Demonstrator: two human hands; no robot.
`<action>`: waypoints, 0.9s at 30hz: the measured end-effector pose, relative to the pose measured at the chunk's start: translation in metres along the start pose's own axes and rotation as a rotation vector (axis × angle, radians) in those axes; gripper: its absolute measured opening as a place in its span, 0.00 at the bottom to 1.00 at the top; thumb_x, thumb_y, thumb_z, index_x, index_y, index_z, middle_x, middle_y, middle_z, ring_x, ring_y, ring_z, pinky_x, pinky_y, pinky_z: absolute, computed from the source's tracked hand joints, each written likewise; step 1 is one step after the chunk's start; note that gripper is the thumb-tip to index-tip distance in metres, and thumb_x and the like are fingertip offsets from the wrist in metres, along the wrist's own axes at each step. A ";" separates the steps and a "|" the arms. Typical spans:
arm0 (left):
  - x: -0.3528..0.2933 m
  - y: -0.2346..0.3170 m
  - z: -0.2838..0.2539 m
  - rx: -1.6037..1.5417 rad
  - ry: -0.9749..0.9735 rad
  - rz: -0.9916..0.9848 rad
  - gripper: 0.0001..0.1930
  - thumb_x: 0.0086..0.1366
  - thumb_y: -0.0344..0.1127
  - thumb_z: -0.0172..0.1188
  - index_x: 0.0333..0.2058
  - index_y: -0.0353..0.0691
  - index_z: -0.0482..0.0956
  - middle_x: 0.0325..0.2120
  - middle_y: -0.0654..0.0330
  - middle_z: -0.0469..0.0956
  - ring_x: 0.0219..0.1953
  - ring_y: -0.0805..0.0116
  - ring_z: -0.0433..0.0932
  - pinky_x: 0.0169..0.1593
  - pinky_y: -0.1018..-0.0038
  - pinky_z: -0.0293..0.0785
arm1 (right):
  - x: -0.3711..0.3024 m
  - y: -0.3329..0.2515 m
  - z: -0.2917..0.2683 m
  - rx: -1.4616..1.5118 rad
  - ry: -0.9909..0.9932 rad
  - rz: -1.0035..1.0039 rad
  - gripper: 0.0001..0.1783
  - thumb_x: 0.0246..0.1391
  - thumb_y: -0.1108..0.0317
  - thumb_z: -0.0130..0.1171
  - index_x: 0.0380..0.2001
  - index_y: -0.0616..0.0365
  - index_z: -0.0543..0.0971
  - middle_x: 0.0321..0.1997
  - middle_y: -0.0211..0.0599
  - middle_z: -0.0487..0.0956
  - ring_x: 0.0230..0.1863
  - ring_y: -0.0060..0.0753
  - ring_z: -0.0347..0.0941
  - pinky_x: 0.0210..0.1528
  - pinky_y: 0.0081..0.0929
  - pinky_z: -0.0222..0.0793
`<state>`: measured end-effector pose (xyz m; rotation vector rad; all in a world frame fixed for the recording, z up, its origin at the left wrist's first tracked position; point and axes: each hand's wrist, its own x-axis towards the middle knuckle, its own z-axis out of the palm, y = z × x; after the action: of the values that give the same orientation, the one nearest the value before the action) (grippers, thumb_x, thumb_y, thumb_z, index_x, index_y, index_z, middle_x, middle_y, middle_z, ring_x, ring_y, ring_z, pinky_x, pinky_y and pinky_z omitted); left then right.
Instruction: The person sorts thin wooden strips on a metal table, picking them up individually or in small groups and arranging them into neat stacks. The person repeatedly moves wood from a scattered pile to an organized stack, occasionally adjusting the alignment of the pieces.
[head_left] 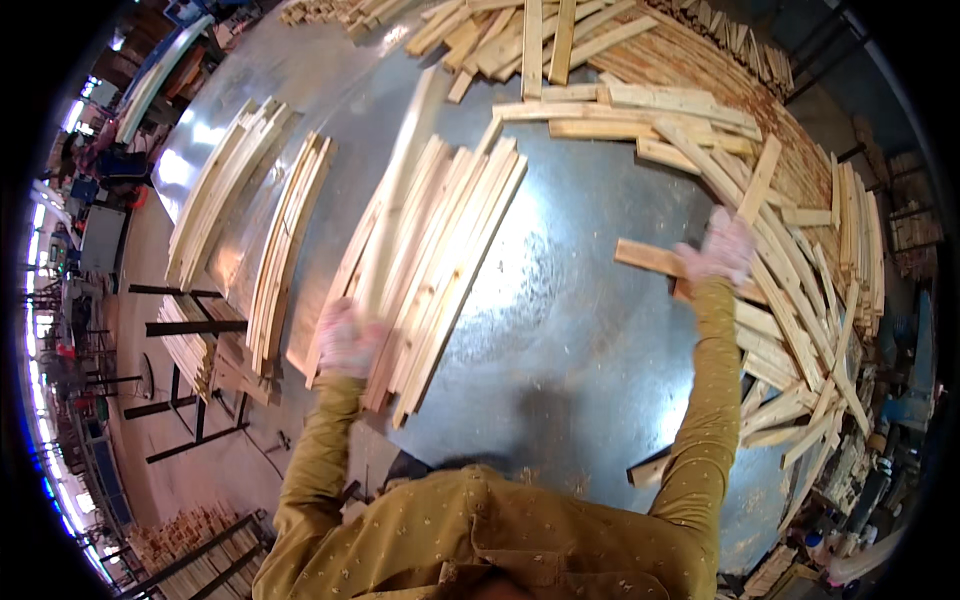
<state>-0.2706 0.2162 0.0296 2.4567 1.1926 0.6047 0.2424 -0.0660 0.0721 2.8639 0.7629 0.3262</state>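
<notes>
My left hand [346, 338], in a pale glove, is closed on the near end of a wooden strip [408, 170]. That strip is smeared by motion and slants over a row of similar wooden strips [455, 270] lying side by side on the metal table. On the right, my gloved right hand [722, 248] is closed on a short wooden board [645, 256] at the edge of a loose pile of boards [790, 270]. The board's left end sticks out past my fingers, and the hand covers its middle.
Two more bundles of strips, one at the far left [230, 185] and a narrower one [290, 250], lie on the metal table [560, 330]. Mixed boards [500, 40] are heaped at the far side. Beyond the table's left edge stands a black metal rack [195, 328].
</notes>
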 end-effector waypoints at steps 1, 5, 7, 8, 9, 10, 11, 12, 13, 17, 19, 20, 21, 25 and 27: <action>0.013 -0.030 -0.016 -0.046 0.035 -0.075 0.19 0.59 0.44 0.66 0.44 0.38 0.77 0.48 0.50 0.73 0.52 0.47 0.72 0.55 0.58 0.72 | 0.017 0.015 -0.005 0.041 -0.091 0.174 0.59 0.39 0.33 0.68 0.69 0.54 0.59 0.68 0.52 0.65 0.69 0.51 0.60 0.69 0.49 0.55; 0.052 -0.103 -0.074 0.660 -0.116 -0.228 0.14 0.56 0.46 0.68 0.33 0.42 0.83 0.67 0.48 0.60 0.68 0.42 0.56 0.68 0.52 0.56 | 0.040 0.028 0.022 0.114 -0.320 0.555 0.59 0.42 0.31 0.64 0.70 0.55 0.55 0.70 0.52 0.63 0.71 0.49 0.57 0.68 0.48 0.56; 0.048 -0.148 -0.079 0.647 -0.079 -0.217 0.15 0.55 0.47 0.69 0.33 0.43 0.83 0.69 0.49 0.57 0.71 0.41 0.49 0.70 0.53 0.51 | 0.047 0.020 0.043 0.039 -0.366 0.584 0.58 0.44 0.32 0.61 0.70 0.55 0.54 0.70 0.52 0.62 0.72 0.48 0.57 0.68 0.47 0.57; 0.053 -0.152 -0.079 0.625 -0.146 -0.351 0.18 0.53 0.45 0.72 0.39 0.43 0.82 0.70 0.50 0.54 0.71 0.42 0.50 0.70 0.57 0.53 | 0.046 0.019 0.051 0.017 -0.363 0.593 0.57 0.45 0.33 0.60 0.70 0.55 0.54 0.70 0.51 0.62 0.71 0.48 0.57 0.68 0.47 0.58; 0.058 -0.153 -0.074 0.584 -0.159 -0.482 0.22 0.51 0.44 0.72 0.44 0.43 0.79 0.71 0.49 0.52 0.71 0.42 0.51 0.70 0.58 0.54 | 0.046 0.019 0.061 -0.004 -0.361 0.602 0.57 0.45 0.33 0.59 0.70 0.55 0.54 0.70 0.51 0.62 0.71 0.48 0.58 0.67 0.47 0.58; 0.069 -0.153 -0.068 0.536 -0.170 -0.598 0.28 0.50 0.43 0.73 0.50 0.44 0.76 0.71 0.49 0.51 0.71 0.42 0.51 0.70 0.59 0.54 | 0.047 0.037 0.085 0.037 -0.267 0.600 0.51 0.47 0.46 0.60 0.70 0.57 0.53 0.68 0.52 0.64 0.69 0.50 0.60 0.68 0.54 0.55; 0.070 -0.153 -0.066 0.491 -0.180 -0.733 0.33 0.49 0.42 0.74 0.55 0.44 0.74 0.71 0.48 0.50 0.71 0.43 0.51 0.70 0.60 0.55 | 0.048 0.045 0.088 0.069 -0.290 0.603 0.50 0.48 0.50 0.60 0.70 0.58 0.52 0.67 0.52 0.65 0.68 0.51 0.61 0.67 0.51 0.57; 0.066 -0.166 -0.062 0.582 -0.088 -0.628 0.50 0.47 0.40 0.76 0.67 0.45 0.57 0.71 0.46 0.47 0.70 0.43 0.53 0.69 0.62 0.58 | 0.047 0.053 0.091 0.102 -0.313 0.608 0.49 0.49 0.53 0.60 0.70 0.59 0.51 0.67 0.52 0.66 0.67 0.51 0.62 0.66 0.48 0.59; 0.067 -0.166 -0.058 0.580 -0.099 -0.616 0.51 0.48 0.41 0.75 0.68 0.45 0.54 0.71 0.45 0.48 0.70 0.43 0.53 0.69 0.61 0.58 | 0.045 0.058 0.091 0.129 -0.331 0.608 0.48 0.50 0.57 0.59 0.70 0.60 0.50 0.66 0.52 0.67 0.66 0.52 0.64 0.66 0.46 0.61; 0.107 -0.112 -0.043 0.588 0.036 -0.490 0.49 0.53 0.44 0.71 0.69 0.40 0.53 0.68 0.41 0.54 0.69 0.44 0.57 0.69 0.60 0.60 | 0.026 0.048 0.067 0.098 -0.270 0.573 0.47 0.49 0.65 0.59 0.69 0.64 0.50 0.61 0.56 0.71 0.61 0.53 0.68 0.62 0.43 0.67; 0.144 -0.081 -0.016 0.298 0.172 -0.079 0.41 0.58 0.39 0.67 0.67 0.37 0.59 0.62 0.40 0.66 0.65 0.46 0.65 0.66 0.60 0.64 | 0.025 0.056 0.074 0.227 -0.268 0.554 0.47 0.48 0.66 0.59 0.70 0.58 0.51 0.59 0.57 0.72 0.59 0.56 0.70 0.60 0.46 0.68; 0.171 -0.076 0.004 0.093 0.214 0.509 0.37 0.61 0.37 0.63 0.67 0.36 0.60 0.59 0.40 0.69 0.62 0.48 0.70 0.64 0.61 0.66 | 0.033 0.051 0.058 0.304 -0.295 0.526 0.46 0.48 0.66 0.59 0.70 0.57 0.52 0.59 0.57 0.72 0.59 0.57 0.70 0.60 0.47 0.68; 0.210 -0.014 0.024 -0.064 -0.013 0.143 0.36 0.62 0.38 0.62 0.66 0.36 0.60 0.58 0.42 0.71 0.61 0.49 0.71 0.63 0.63 0.66 | 0.033 0.055 0.049 0.357 -0.318 0.527 0.46 0.48 0.66 0.59 0.70 0.55 0.53 0.59 0.58 0.72 0.59 0.58 0.70 0.60 0.48 0.69; 0.329 0.138 0.100 -0.258 -0.305 0.012 0.30 0.63 0.44 0.60 0.62 0.39 0.65 0.46 0.43 0.78 0.48 0.48 0.78 0.54 0.61 0.72 | 0.065 0.084 0.066 0.319 0.092 0.343 0.37 0.51 0.60 0.61 0.64 0.56 0.65 0.58 0.59 0.73 0.59 0.60 0.70 0.60 0.45 0.68; 0.381 0.192 0.143 -0.185 -0.361 0.007 0.28 0.64 0.46 0.59 0.58 0.37 0.68 0.46 0.42 0.78 0.49 0.47 0.78 0.54 0.60 0.72 | 0.080 0.132 0.120 0.152 0.079 0.245 0.43 0.50 0.52 0.64 0.65 0.60 0.62 0.62 0.61 0.69 0.63 0.62 0.66 0.64 0.48 0.63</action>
<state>0.1401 0.3917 0.0852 2.2883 0.9405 0.2437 0.4021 -0.1506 -0.0029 3.1108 0.4667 0.4321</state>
